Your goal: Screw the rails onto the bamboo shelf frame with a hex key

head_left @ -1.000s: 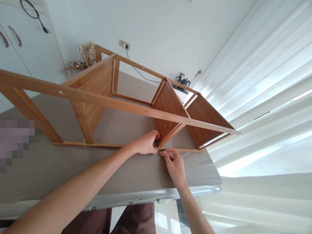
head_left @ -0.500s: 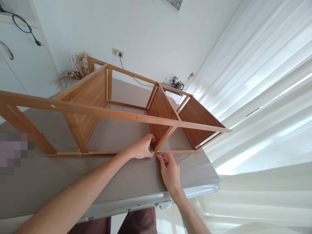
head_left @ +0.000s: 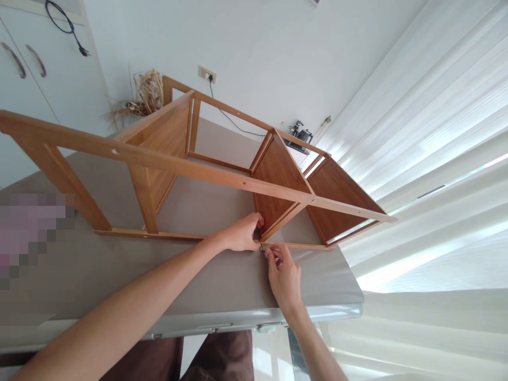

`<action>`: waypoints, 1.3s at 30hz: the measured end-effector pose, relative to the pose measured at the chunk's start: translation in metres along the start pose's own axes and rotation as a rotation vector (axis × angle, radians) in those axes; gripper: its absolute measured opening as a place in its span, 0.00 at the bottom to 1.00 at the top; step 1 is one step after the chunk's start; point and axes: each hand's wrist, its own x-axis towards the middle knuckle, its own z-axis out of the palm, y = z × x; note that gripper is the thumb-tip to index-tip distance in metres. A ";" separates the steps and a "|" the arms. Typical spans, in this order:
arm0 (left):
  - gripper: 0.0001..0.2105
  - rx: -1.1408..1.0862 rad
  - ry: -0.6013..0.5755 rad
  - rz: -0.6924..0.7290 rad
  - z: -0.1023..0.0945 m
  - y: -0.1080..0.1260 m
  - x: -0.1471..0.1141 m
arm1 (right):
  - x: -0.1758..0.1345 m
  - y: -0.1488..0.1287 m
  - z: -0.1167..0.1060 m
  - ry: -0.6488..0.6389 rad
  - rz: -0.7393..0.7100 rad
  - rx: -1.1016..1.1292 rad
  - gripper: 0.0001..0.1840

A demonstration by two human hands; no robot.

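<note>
A brown wooden shelf unit (head_left: 206,168) lies on its side on the grey-covered surface. My left hand (head_left: 243,233) is closed around its lower rail, at the foot of the middle shelf board (head_left: 275,177); the thumb and fingers press in at that corner. Just right of it, my right hand (head_left: 284,270) is closed in a pinch at the same joint, outside the rail. A small metal tool (head_left: 262,247) pokes out between its fingertips toward the rail; most of it is hidden, so its exact kind does not show.
Dried plants (head_left: 148,92) stand behind the unit's left end. A wall socket (head_left: 207,74) has a plugged-in black cable. Dark appliances (head_left: 300,132) sit at the back, white curtains (head_left: 432,180) hang at the right, and a white cabinet (head_left: 32,100) stands at the left. A blurred patch covers the left edge.
The view has shifted, so the shelf unit appears farther right and slightly higher. Both hands stay at the same joint, with the right fingers still pinched around the small metal tool.
</note>
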 end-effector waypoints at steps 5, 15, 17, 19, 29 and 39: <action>0.22 0.034 -0.024 -0.022 -0.003 0.004 -0.001 | 0.001 0.003 -0.001 -0.004 -0.068 -0.058 0.11; 0.22 0.033 0.000 -0.003 -0.002 0.005 -0.001 | 0.007 -0.004 -0.004 -0.005 -0.489 -0.449 0.15; 0.22 0.019 0.009 -0.007 -0.002 0.005 -0.001 | 0.008 -0.005 -0.005 -0.010 -0.505 -0.480 0.17; 0.22 0.006 0.019 -0.004 -0.002 0.005 -0.001 | 0.009 -0.005 -0.005 -0.029 -0.472 -0.449 0.16; 0.23 0.034 0.025 -0.005 0.001 0.002 0.000 | 0.013 -0.003 -0.005 -0.060 0.177 0.222 0.16; 0.21 0.026 0.011 -0.015 0.001 -0.001 0.000 | 0.002 0.001 0.000 -0.004 0.169 0.308 0.15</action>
